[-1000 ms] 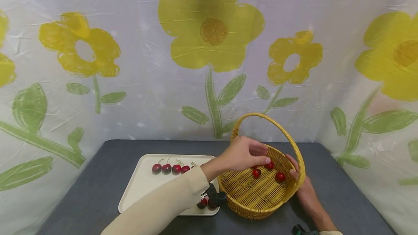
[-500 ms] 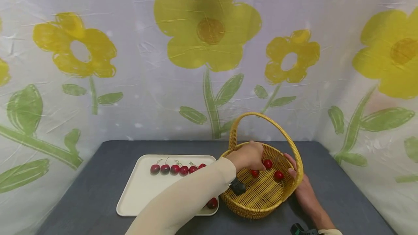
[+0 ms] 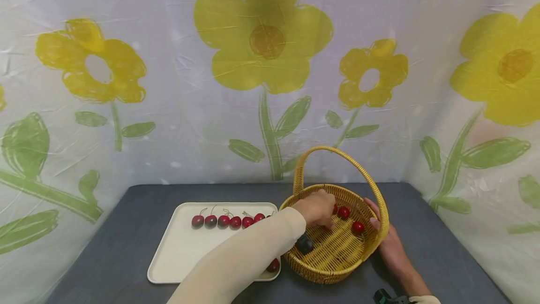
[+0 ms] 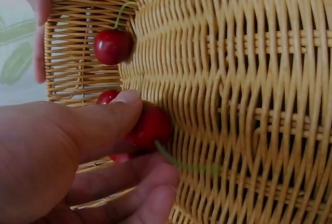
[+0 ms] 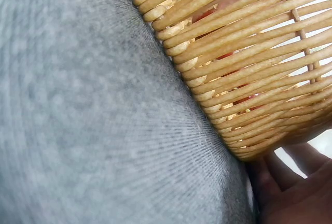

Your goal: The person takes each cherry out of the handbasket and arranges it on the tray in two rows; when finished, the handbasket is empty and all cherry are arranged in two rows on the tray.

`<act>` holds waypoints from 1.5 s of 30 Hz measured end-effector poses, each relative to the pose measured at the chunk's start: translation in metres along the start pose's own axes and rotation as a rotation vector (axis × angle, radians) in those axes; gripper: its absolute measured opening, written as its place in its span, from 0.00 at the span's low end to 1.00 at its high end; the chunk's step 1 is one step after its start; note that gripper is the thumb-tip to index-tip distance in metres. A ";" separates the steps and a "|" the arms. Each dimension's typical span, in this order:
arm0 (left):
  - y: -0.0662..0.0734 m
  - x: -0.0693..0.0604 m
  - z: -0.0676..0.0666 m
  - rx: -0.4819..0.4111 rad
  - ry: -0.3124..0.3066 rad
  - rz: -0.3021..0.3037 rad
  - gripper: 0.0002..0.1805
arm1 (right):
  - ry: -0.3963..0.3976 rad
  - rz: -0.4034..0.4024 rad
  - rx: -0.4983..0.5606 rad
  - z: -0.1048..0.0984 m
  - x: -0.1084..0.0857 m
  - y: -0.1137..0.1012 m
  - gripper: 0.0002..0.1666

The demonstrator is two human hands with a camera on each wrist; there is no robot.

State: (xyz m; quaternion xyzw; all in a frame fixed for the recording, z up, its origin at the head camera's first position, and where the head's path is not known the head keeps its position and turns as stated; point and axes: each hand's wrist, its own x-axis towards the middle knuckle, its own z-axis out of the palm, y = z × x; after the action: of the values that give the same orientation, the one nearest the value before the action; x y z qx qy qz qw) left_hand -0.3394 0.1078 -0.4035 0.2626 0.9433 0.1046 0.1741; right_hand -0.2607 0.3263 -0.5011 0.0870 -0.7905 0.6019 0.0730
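Observation:
My left hand (image 3: 318, 208) reaches down into a yellow wicker basket (image 3: 325, 276) with an arched handle. In the left wrist view, its thumb and fingers pinch a dark red cherry (image 4: 154, 126) with a green stem, low against the weave. Another cherry (image 4: 113, 46) lies by the basket wall, and one more is partly hidden behind the thumb. From the right side, my right hand (image 3: 392, 245) grips the basket's rim, its fingertips over the edge. The right wrist view has those fingers (image 5: 290, 182) around the woven side, beside the grey tabletop.
Left of the basket is a cream tray (image 3: 162, 259) bearing a row of stemmed cherries (image 3: 223, 221) along its far side. Another cherry (image 3: 273, 265) sits at its near right corner. My left sleeve (image 3: 236, 257) crosses the tray. A flower-printed curtain (image 3: 190, 107) hangs behind the table.
My left hand has gone from above the basket down into it and now pinches a cherry. The right hand stays at the rim. The head view has shifted slightly.

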 end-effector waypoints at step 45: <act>-0.130 -0.190 -0.004 -0.932 0.287 0.336 0.17 | -0.039 -0.008 0.074 -0.002 0.000 0.000 0.32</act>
State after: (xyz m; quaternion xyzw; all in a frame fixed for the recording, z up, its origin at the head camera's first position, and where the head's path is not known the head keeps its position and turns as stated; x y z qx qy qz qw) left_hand -0.2486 -0.1028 -0.3858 0.2883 0.7555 0.5755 0.1223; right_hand -0.2603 0.3281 -0.5010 0.1045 -0.7686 0.6286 0.0565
